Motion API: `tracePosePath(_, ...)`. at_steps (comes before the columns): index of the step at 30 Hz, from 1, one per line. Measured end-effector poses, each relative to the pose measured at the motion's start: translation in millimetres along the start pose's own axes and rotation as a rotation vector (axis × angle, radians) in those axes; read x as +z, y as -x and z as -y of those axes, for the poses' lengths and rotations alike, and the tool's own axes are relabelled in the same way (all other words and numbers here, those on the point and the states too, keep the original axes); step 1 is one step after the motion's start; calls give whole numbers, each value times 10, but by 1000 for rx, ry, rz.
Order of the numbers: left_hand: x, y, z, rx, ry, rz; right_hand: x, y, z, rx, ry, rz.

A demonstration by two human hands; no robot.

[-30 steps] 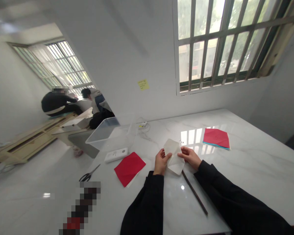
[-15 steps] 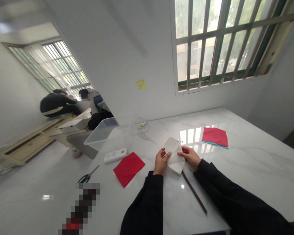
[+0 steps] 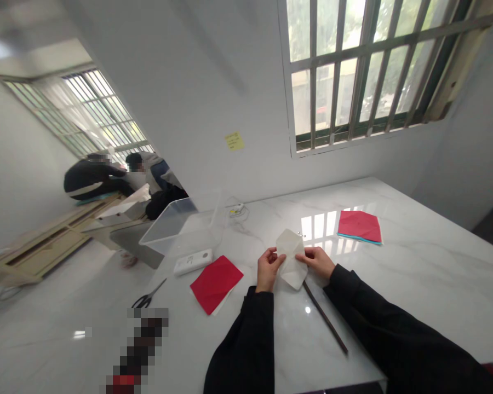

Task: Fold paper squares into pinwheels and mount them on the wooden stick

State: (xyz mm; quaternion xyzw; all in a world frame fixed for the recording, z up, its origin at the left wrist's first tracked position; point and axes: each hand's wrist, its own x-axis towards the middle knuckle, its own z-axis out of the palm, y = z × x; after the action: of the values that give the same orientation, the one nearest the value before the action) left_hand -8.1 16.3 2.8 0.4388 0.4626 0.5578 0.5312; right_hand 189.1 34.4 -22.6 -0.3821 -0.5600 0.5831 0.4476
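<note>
Nearest, the forearms are covered by black cloth sleeves [image 3: 246,345], seen on the near side of a folded, cream-coloured, many-sided piece of paper [image 3: 290,264]. A thin, straight, dark brown stick [image 3: 325,318] is laid on the glossy white, marble-patterned worktop [image 3: 427,273], slanting toward the viewer from the paper's near corner; whether the corner is touched by it cannot be told. The paper is held above the worktop, between the hands: its left side is pinched by the left hand [image 3: 267,269], its right side by the right hand [image 3: 321,262], and each grip is narrow, with the paper between thumb and fingers.

Well left of the paper, black-handled scissors [image 3: 143,300] are seen; closer on that side, a flat red sheet [image 3: 216,283] is laid over a white one. Beyond these, left of the paper, a white oblong device [image 3: 193,262] is placed. Beyond the paper to the right, another red sheet [image 3: 359,225] is stacked over a blue layer. A clear plastic box [image 3: 181,221] is set beyond it to the left. Farther behind the paper, a yellow handwritten note [image 3: 234,141] is stuck to the wall.
</note>
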Motion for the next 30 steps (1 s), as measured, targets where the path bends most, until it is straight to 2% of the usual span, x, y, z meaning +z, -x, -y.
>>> tracePosePath(8, 3, 3, -14, -4, 3, -5, -10, 0, 10, -41, 51, 27)
tracePosePath(30, 17, 25, -62, 3, -27, -5, 6, -3, 17, -34, 84, 3)
